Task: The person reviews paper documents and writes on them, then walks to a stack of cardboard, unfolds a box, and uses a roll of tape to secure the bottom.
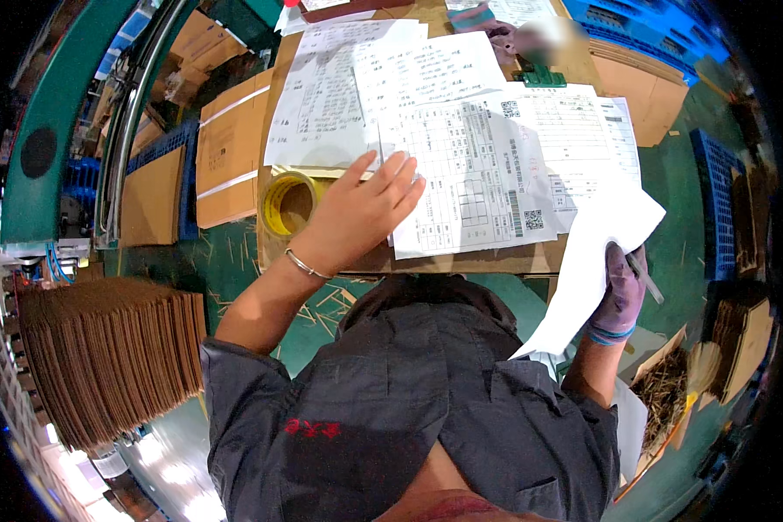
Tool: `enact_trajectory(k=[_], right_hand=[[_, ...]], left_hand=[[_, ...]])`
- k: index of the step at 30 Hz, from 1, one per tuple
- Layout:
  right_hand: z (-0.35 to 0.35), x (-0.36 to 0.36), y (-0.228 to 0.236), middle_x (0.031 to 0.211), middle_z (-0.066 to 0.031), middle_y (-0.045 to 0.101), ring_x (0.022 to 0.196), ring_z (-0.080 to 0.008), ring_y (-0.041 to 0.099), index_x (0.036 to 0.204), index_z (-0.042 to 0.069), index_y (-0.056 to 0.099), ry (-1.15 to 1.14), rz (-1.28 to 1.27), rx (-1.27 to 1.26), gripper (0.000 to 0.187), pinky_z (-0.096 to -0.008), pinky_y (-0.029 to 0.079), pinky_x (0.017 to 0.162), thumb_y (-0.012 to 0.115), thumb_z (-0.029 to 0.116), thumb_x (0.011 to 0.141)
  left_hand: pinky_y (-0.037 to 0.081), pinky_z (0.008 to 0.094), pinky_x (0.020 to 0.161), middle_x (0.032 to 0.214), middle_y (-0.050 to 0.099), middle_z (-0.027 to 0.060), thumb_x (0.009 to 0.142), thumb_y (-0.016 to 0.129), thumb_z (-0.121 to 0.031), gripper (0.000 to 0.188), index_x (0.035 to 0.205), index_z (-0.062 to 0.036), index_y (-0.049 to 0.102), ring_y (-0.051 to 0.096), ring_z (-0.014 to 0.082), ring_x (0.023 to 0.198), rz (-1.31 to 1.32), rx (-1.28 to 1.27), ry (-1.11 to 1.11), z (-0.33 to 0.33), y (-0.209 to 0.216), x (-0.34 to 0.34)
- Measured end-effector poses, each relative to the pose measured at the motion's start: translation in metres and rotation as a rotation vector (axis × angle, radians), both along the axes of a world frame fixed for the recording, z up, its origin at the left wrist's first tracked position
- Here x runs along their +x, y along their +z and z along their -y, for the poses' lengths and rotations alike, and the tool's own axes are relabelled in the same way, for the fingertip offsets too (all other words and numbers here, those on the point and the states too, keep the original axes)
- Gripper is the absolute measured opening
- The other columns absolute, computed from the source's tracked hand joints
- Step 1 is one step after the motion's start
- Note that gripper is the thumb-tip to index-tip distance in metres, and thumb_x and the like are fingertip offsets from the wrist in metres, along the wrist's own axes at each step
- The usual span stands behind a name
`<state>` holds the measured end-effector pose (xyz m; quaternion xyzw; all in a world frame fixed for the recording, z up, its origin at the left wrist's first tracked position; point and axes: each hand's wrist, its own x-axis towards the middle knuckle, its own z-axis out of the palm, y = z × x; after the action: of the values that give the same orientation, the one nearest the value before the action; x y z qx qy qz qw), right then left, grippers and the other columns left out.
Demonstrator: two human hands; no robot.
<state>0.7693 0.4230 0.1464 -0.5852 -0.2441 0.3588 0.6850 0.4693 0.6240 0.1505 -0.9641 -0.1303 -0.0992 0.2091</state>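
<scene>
My left hand (357,213), bare with a bracelet at the wrist, lies with its fingers stretched over the left edge of a printed form (470,191). Close by its wrist, a yellow roll of tape (280,205) stands on the table edge. In a purple glove, my right hand (620,291) grips a white sheet of paper (583,261), which curves down past the table's front edge. A pen (648,280) sticks out from the same hand. Handwritten sheets (322,96) lie beyond my left hand, and a green clip (544,78) sits behind the forms.
Bundled flat cardboard (230,152) stands left of the wooden table (609,70). A tall stack of cardboard sheets (113,357) is at lower left, below a green machine frame (39,183). Blue pallets (718,191) stand right. A scrap-filled box (665,391) is at lower right.
</scene>
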Motion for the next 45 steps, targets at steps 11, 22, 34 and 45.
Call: enact_trajectory(k=[11, 22, 34, 45], right_hand=[[-0.018, -0.004, 0.001, 0.116, -0.0163, 0.065, 0.102, -0.0213, 0.065, 0.127, -0.011, 0.053, -0.094, 0.037, 0.071, 0.047, -0.031, 0.05, 0.092, 0.06, 0.015, 0.089], [-0.037, -0.011, -0.009, 0.106, -0.0127, 0.067, 0.096, -0.0171, 0.062, 0.116, -0.011, 0.06, 0.064, 0.149, -0.069, 0.032, -0.0273, 0.048, 0.086, 0.059, 0.014, 0.094], [-0.053, -0.005, 0.006, 0.124, -0.0234, 0.064, 0.102, -0.025, 0.068, 0.134, -0.011, 0.052, 0.02, 0.713, -0.002, 0.051, -0.0373, 0.053, 0.091, 0.034, 0.029, 0.11], [-0.08, -0.034, -0.008, 0.1, -0.0177, 0.07, 0.095, -0.0297, 0.064, 0.101, -0.005, 0.067, 0.391, 0.659, 0.114, 0.024, -0.0384, 0.051, 0.086, 0.059, 0.011, 0.086]], left_hand=[[0.041, 0.0282, 0.064, 0.084, 0.06, 0.0069, 0.079, 0.058, -0.013, 0.05, 0.126, 0.005, 0.063, 0.055, 0.0171, 0.075, 0.005, -0.007, -0.002, 0.047, 0.014, 0.039], [0.043, 0.0277, 0.073, 0.112, 0.066, 0.0047, 0.089, 0.06, -0.023, 0.046, 0.132, -0.0066, 0.061, 0.058, 0.0155, 0.092, 0.288, -0.04, 0.045, 0.064, -0.009, 0.064], [0.049, 0.0374, 0.099, 0.131, 0.064, 0.007, 0.092, 0.057, -0.021, 0.03, 0.117, -0.0104, 0.071, 0.058, 0.0211, 0.123, 0.334, -0.251, -0.17, 0.068, -0.024, 0.056], [0.047, 0.0423, 0.103, 0.131, 0.062, 0.0129, 0.091, 0.053, -0.021, 0.036, 0.122, -0.0082, 0.065, 0.057, 0.0289, 0.126, 0.259, -0.47, -0.098, 0.068, -0.046, 0.056]])
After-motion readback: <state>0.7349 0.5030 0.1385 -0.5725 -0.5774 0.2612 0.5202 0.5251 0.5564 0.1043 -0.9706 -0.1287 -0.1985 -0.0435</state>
